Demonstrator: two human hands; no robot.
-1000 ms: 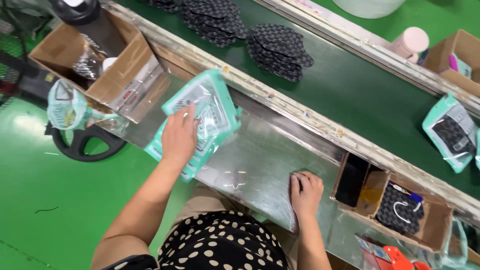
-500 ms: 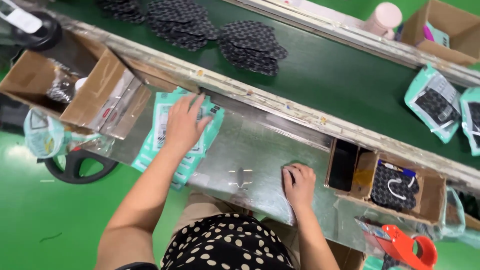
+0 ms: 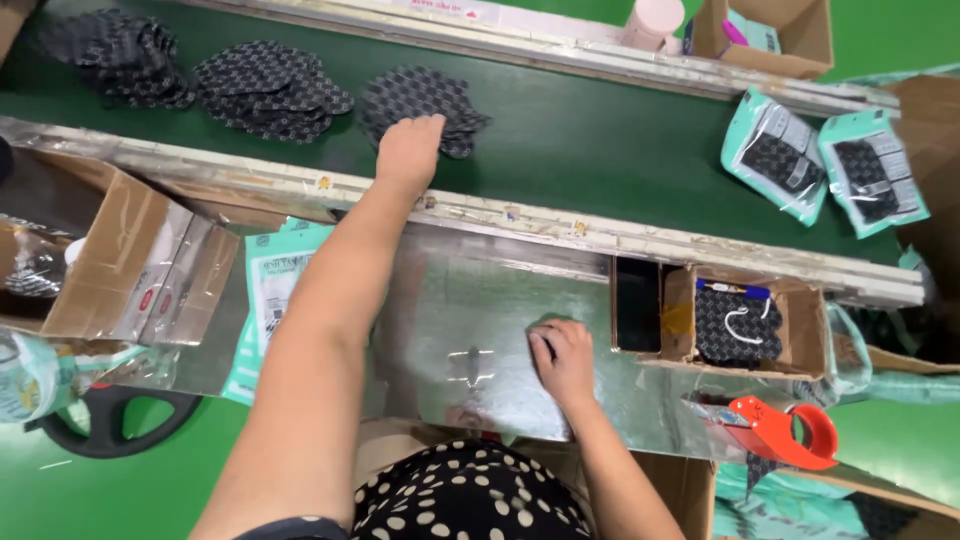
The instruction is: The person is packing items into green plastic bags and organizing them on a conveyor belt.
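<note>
The left hand (image 3: 408, 150) has left the teal packet stack (image 3: 278, 290) and now lies fingers-down on a dark patterned fabric pile (image 3: 425, 105) on the green belt (image 3: 600, 150); a closed grasp cannot be told. The pile's long axis runs along the belt. The right hand (image 3: 565, 362), fingers loosely curled and empty, rests on the shiny metal worktop (image 3: 450, 300).

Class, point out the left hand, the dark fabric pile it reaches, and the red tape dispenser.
left hand (image 3: 408, 150), head view, back of the hand
dark fabric pile (image 3: 400, 95), head view, top piece
red tape dispenser (image 3: 775, 428), head view, red body
</note>
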